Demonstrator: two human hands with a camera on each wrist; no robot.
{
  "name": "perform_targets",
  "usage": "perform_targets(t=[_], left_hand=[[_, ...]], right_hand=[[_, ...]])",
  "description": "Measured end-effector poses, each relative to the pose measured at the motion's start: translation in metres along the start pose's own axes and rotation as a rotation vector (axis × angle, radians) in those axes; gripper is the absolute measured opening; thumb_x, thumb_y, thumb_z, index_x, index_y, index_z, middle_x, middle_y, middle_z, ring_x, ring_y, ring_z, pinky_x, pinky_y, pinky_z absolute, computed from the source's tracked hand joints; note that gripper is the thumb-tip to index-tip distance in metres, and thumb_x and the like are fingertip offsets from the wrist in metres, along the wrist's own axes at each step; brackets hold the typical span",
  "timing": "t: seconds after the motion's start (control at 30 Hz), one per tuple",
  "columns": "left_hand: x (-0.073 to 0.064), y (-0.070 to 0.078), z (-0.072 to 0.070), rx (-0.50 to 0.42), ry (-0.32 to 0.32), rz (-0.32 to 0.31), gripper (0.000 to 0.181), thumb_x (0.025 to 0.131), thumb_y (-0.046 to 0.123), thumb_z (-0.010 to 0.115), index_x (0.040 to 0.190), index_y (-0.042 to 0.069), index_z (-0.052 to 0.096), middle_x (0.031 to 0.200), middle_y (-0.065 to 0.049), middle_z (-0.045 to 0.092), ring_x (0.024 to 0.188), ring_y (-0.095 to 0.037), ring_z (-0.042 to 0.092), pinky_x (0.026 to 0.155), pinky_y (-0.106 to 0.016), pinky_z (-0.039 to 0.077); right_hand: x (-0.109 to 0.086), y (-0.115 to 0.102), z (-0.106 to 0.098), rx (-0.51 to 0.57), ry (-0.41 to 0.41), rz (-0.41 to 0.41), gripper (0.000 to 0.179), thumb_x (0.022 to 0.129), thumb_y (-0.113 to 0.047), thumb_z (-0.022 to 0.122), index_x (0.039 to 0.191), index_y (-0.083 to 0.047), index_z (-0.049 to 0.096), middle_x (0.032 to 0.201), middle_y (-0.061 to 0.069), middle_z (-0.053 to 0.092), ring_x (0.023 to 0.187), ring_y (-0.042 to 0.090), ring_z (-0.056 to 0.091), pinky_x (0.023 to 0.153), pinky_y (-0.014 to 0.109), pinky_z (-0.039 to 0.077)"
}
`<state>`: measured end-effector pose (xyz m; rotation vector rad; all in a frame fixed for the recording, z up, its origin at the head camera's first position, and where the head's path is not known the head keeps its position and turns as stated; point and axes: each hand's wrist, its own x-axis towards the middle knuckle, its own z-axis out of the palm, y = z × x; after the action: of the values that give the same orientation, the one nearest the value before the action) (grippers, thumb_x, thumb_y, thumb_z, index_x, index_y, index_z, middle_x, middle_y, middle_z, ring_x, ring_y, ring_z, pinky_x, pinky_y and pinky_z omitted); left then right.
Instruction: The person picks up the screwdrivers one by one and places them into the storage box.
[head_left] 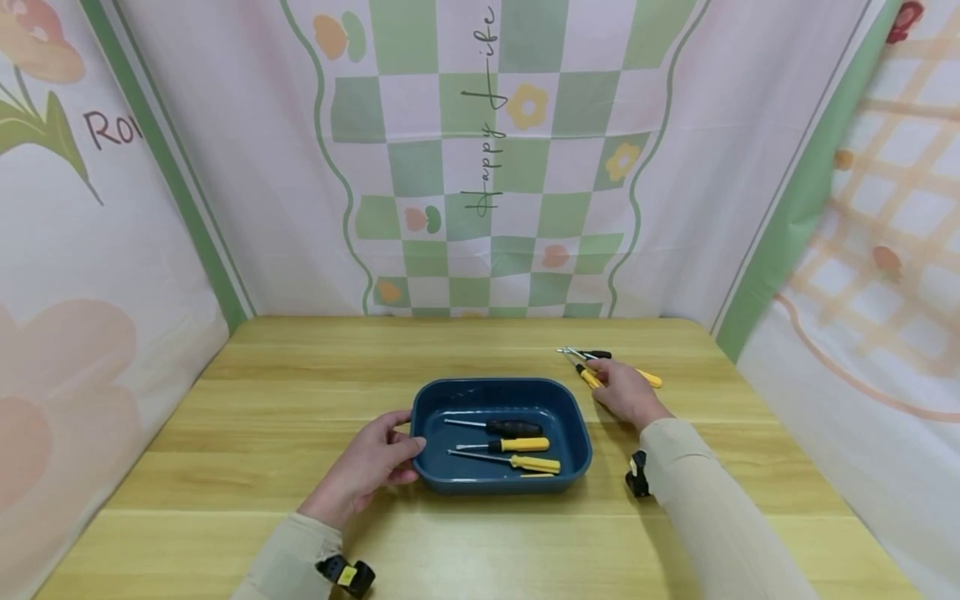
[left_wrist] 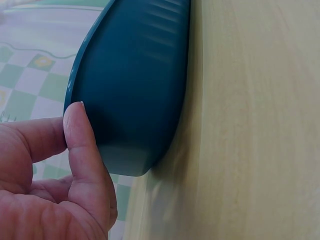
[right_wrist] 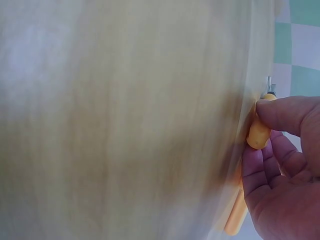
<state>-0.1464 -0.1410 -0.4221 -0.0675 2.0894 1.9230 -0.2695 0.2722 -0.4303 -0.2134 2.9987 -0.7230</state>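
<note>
My left hand holds the left rim of a dark blue tray, its thumb on the rim. In the left wrist view the thumb and a finger pinch that rim. Inside the tray lie a black-handled screwdriver and yellow-handled screwdrivers, with a sliver of yellow by the front wall. Right of the tray, my right hand pinches the yellow handle of a screwdriver; the right wrist view shows the thumb and fingers around this handle.
Beyond my right hand lie a black-handled tool and another yellow handle, partly hidden by the hand. The wooden table ends at a checked curtain behind, with patterned cloths on both sides.
</note>
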Motion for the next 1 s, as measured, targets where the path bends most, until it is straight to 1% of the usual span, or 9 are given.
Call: perform_targets(t=[0.27,0.5,0.83,1.0], left_hand=[[-0.0006,0.0005,0.0002,-0.003,0.002,0.0,0.057,0.102,0.012,0.067,0.154,0.004,0.045,0.112,-0.017,0.058,0.078,-0.021,0.065,0.067,-0.028,0.062],[-0.0008,0.0011,0.0011,0.001,0.001,0.002,0.056,0.103,0.011,0.065,0.154,0.003,0.044,0.112,-0.017,0.058,0.078,-0.021,0.065,0.067,-0.028,0.062],[0.0008,-0.0001,0.0004,-0.011,-0.008,0.005,0.056,0.102,0.011,0.066,0.154,0.003,0.045,0.112,-0.017,0.058,0.078,-0.02,0.065,0.066,-0.027,0.062],[0.0008,-0.0011,-0.0002,-0.007,-0.007,0.009,0.057,0.103,0.012,0.066,0.154,0.004,0.045,0.112,-0.017,0.058,0.078,-0.021,0.065,0.066,-0.027,0.062]], right_hand=[[-0.0029,-0.0014,-0.0013,0.035,-0.015,0.01,0.055,0.095,-0.002,0.062,0.149,0.002,0.051,0.135,0.03,0.063,0.125,0.045,0.059,0.106,0.061,0.048],[-0.0051,-0.0002,-0.002,0.032,-0.014,-0.011,0.051,0.093,-0.001,0.063,0.144,0.003,0.057,0.126,0.028,0.066,0.114,0.041,0.062,0.1,0.058,0.051],[-0.0074,-0.0009,-0.0019,0.08,-0.041,-0.002,0.05,0.095,-0.002,0.062,0.144,0.0,0.057,0.127,0.027,0.067,0.115,0.04,0.063,0.1,0.056,0.052],[-0.0094,-0.0026,-0.0034,0.082,-0.045,-0.009,0.051,0.094,-0.002,0.061,0.145,-0.001,0.057,0.126,0.026,0.067,0.109,0.036,0.063,0.095,0.052,0.053]])
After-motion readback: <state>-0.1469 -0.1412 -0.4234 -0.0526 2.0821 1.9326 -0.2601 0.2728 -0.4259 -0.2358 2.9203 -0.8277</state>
